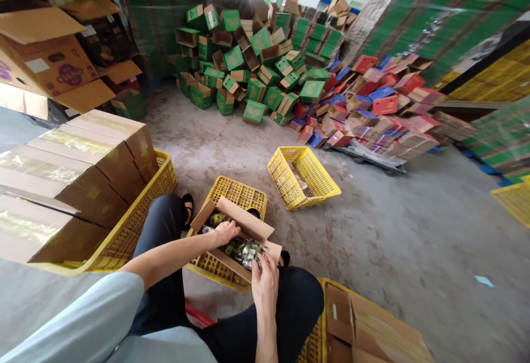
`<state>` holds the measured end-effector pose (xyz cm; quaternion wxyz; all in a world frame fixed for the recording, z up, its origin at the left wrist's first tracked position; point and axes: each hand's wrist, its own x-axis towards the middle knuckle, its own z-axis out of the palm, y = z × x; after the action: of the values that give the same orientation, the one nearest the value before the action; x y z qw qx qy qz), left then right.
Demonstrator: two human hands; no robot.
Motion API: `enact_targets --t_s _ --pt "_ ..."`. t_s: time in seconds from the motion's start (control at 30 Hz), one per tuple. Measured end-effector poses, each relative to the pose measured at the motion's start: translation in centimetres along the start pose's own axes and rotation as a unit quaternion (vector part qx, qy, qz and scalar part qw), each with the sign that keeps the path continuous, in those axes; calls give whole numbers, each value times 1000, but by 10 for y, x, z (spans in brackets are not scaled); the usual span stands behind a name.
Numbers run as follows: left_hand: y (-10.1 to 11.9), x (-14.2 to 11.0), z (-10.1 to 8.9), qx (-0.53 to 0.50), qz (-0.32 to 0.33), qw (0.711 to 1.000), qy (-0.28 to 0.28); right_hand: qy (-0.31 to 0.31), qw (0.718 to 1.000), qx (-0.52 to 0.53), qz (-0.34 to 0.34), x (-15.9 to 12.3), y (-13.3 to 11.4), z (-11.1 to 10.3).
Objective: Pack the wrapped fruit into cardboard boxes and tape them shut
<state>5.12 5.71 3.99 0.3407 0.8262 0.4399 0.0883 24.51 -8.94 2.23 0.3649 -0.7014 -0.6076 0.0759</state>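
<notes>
An open cardboard box (244,218) rests on an upturned yellow crate (238,193) between my knees. Inside lie dark green, fruit-like items in clear plastic wrap (244,250); their exact kind is too small to tell. My left hand (226,233) reaches into the middle of the box, its fingers curled down among the wrapped items, so the fingertips are hidden. At the box's right end, my right hand (265,280) has its fingers apart and touches the plastic wrap beside the box wall.
Left of me, closed cartons (83,159) fill a large yellow crate (163,172). Ahead stands a yellow basket (304,178). Flattened cardboard (381,330) lies in a crate at lower right. Heaps of green boxes (252,76) and red-and-blue boxes (372,109) spread behind.
</notes>
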Motion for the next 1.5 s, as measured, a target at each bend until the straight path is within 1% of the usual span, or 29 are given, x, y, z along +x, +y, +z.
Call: enact_targets --t_s 0.1,0.17,0.2,0.23,0.27,0.3,0.37,0.4,0.43,0.47,0.5,0.53,0.57,0.6,0.7,0.73,0.8,0.9,0.97,1.1,1.17,1.23,1.27,1.33,1.4,1.43,1.5 --pt "0 -11 -21 -8 -19 999 46 7 999 45 21 8 -10 -8" --pt "2 -19 -38 -31 -23 995 88 7 995 92 48 17 -21 -12" --pt "3 -23 -46 -59 -24 992 106 2 990 125 70 22 -28 -13" --pt "5 -28 -52 -114 -23 986 121 -8 981 165 100 27 -37 -14" --pt "8 -32 -57 -191 -17 973 131 -23 967 212 138 33 -46 -14" --pt "11 -37 -59 -282 -9 950 136 -41 945 267 184 38 -55 -13" --pt "20 -46 -60 -456 12 880 134 -72 882 377 274 47 -72 -11" --pt "24 -50 -58 -514 19 848 131 -78 850 420 309 51 -79 -11" --pt "28 -55 -57 -557 20 820 131 -79 824 451 333 54 -85 -11" --pt "32 -59 -55 -592 13 795 133 -76 808 470 348 55 -90 -12" --pt "35 -62 -54 -620 -1 772 136 -72 799 479 355 57 -94 -14" --pt "38 -66 -53 -644 -21 752 139 -70 798 480 357 58 -96 -17" --pt "40 -68 -52 -660 -43 737 138 -71 804 474 353 58 -99 -20" --pt "41 -70 -52 -667 -64 731 133 -74 814 461 345 58 -101 -23" --pt "43 -72 -50 -656 -100 739 113 -84 856 409 305 58 -107 -33" --pt "43 -72 -49 -653 -106 741 115 -83 866 395 294 58 -109 -36" --pt "44 -71 -47 -651 -121 736 139 -77 879 378 280 57 -112 -39" --pt "46 -69 -43 -644 -136 730 186 -69 886 368 272 55 -113 -41" --pt "47 -69 -41 -640 -131 729 205 -71 884 376 269 54 -111 -41" --pt "46 -68 -38 -631 -123 733 223 -80 870 403 273 53 -102 -37" --pt "46 -69 -39 -629 -126 734 223 -85 873 399 269 53 -97 -36" --pt "45 -71 -41 -628 -131 739 204 -77 883 388 253 54 -93 -36" --pt "46 -73 -43 -631 -135 742 182 -70 887 385 244 54 -92 -37" --pt "47 -77 -44 -646 -148 739 118 -63 893 384 226 55 -92 -39" --pt "49 -79 -44 -669 -157 724 62 -67 896 386 209 55 -96 -41" --pt "51 -79 -43 -681 -155 714 49 -71 897 388 200 56 -99 -42" --pt "53 -77 -39 -702 -140 697 51 -77 896 396 187 56 -103 -43"
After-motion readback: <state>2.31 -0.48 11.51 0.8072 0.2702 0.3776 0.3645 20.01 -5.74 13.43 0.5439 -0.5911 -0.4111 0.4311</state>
